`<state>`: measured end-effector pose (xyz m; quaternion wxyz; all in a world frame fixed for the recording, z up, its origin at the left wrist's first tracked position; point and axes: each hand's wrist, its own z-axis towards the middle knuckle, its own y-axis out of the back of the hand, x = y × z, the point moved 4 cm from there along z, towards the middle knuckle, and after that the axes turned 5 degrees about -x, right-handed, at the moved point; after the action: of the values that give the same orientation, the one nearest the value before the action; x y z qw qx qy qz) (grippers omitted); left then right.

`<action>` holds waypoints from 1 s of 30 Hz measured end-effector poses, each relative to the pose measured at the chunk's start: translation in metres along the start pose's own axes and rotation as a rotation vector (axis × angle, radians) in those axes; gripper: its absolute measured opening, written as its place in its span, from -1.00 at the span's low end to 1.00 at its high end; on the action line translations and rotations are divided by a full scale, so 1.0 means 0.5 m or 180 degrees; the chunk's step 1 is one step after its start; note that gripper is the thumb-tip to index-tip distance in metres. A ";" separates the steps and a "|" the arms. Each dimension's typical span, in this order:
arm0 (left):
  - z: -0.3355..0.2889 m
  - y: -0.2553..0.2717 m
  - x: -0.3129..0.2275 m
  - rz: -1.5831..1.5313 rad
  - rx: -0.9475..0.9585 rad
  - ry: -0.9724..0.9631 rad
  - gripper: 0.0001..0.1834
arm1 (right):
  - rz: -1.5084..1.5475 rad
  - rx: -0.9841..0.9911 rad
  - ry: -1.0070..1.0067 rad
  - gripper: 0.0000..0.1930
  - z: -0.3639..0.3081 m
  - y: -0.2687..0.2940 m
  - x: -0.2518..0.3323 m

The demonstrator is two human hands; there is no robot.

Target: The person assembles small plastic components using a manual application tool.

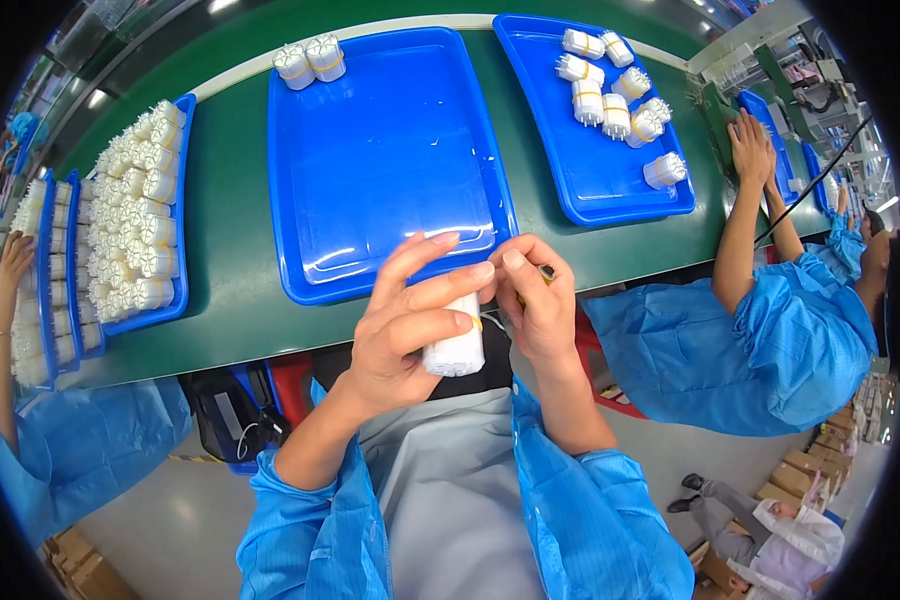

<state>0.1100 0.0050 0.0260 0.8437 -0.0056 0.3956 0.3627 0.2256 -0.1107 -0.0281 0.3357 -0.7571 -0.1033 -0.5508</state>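
My left hand [390,335] is wrapped round a white cylindrical part [455,353] with a thin yellow band, held tilted in front of my body. My right hand [542,305] is closed close beside its upper end, thumb and index finger bent together. A small yellow-and-black object [547,273] shows between its fingers; its kind I cannot make out. Just beyond my hands lies a large blue tray [390,150]. Several similar white parts [310,62], banded in yellow, stand in its far left corner.
A second blue tray [595,200] at the right holds several scattered white parts [615,115]. To the left, blue trays are packed with white parts [135,210]. Co-workers in blue sleeves [800,330] sit on both sides along the green bench [230,240].
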 end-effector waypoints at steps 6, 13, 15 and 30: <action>-0.022 -0.027 0.015 -0.1868 0.0044 0.0429 -0.50 | 0.0024 -0.0013 -0.0007 -0.77 -0.003 -0.001 0.000; -0.048 -0.040 0.018 -0.2838 -0.0262 0.1591 -0.49 | 0.0003 0.0000 0.0058 -0.78 -0.002 -0.002 0.000; -0.044 -0.039 0.012 -0.2771 -0.0295 0.1811 -0.47 | 0.0004 -0.0008 0.0057 -0.78 -0.003 -0.005 -0.001; -0.061 -0.028 0.003 -0.2937 -0.0124 0.3097 -0.57 | -0.0036 -0.0040 0.0073 -0.78 -0.004 -0.007 -0.002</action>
<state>0.0992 -0.0132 0.0003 0.6376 -0.3522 0.6813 -0.0719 0.2218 -0.1093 -0.0273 0.3290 -0.7523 -0.1003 -0.5619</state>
